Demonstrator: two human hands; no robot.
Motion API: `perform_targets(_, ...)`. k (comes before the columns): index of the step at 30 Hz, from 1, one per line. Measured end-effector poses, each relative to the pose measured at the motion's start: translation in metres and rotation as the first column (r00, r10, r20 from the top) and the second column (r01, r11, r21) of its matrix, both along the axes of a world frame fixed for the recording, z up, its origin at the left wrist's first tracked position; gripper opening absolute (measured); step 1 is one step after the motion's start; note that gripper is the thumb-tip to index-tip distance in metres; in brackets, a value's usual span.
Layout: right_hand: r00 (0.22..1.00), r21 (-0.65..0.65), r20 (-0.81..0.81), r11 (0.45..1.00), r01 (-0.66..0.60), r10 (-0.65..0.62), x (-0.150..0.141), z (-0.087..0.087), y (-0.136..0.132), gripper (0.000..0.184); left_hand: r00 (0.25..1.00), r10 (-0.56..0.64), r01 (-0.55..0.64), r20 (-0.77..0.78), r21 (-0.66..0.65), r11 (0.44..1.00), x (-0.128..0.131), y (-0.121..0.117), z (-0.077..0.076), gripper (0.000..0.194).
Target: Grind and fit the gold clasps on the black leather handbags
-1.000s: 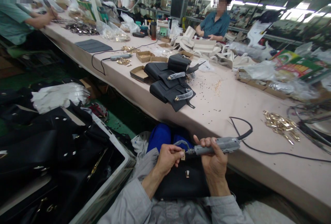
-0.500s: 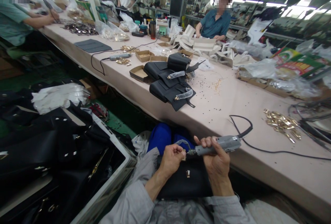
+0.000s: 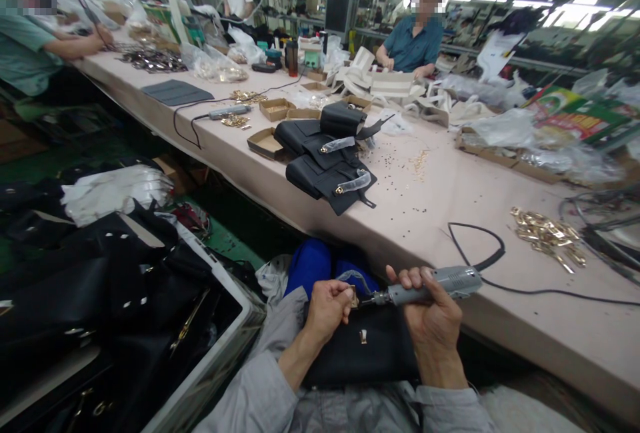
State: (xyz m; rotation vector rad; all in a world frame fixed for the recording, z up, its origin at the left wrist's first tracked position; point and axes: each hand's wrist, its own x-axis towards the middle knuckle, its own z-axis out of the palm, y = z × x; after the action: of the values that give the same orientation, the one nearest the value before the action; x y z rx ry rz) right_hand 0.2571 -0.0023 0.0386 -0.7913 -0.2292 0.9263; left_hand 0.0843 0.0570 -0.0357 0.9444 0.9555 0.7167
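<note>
A black leather bag (image 3: 370, 353) lies on my lap below the table edge, with a small gold fitting on its front. My left hand (image 3: 327, 310) is closed, pinching a gold metal clasp (image 3: 353, 297) at the bag's top edge. My right hand (image 3: 433, 316) is wrapped round a grey corded electric screwdriver (image 3: 435, 284), held level with its tip against the clasp. The screwdriver's black cord (image 3: 480, 263) loops onto the table to the right.
A long pink worktable (image 3: 450, 193) carries a stack of black bags (image 3: 325, 160), scattered screws, gold fittings (image 3: 547, 236) and cardboard trays (image 3: 273, 143). A bin of black bags (image 3: 115, 300) stands at my left. Other people work at the far side and far left.
My right hand and the screwdriver have shifted slightly right, the tip staying on the clasp. My left hand keeps its pinch; the view has tilted a little.
</note>
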Motion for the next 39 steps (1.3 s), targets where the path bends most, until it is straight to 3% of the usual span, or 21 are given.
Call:
perform_targets(6,0.999,-0.008,-0.005,0.999,0.032,-0.032,-0.007,-0.005,0.004,0.02,0.998,0.0,0.005,0.063,-0.071,0.997,-0.003,0.005,0.003,0.028)
perform_targets(11,0.995,0.003,0.095,1.0,0.025,-0.025,-0.019,0.002,0.005,0.019,0.998,0.023,-0.016,0.062,-0.119,0.993,-0.002,0.006,-0.003,0.031)
perform_targets(22,0.97,0.022,0.244,1.0,0.011,-0.016,-0.039,0.006,0.01,0.017,1.0,0.025,-0.022,0.019,-0.118,0.993,-0.002,0.005,-0.005,0.031)
perform_targets(30,0.949,0.017,0.313,0.999,0.027,-0.031,-0.046,0.012,0.011,0.018,0.999,0.035,-0.034,0.003,-0.131,0.991,-0.002,0.006,0.003,0.033)
perform_targets(39,0.876,0.055,0.48,0.998,0.019,-0.043,-0.059,0.014,0.01,0.019,0.999,0.009,-0.014,-0.04,-0.122,0.992,-0.003,0.005,0.004,0.031)
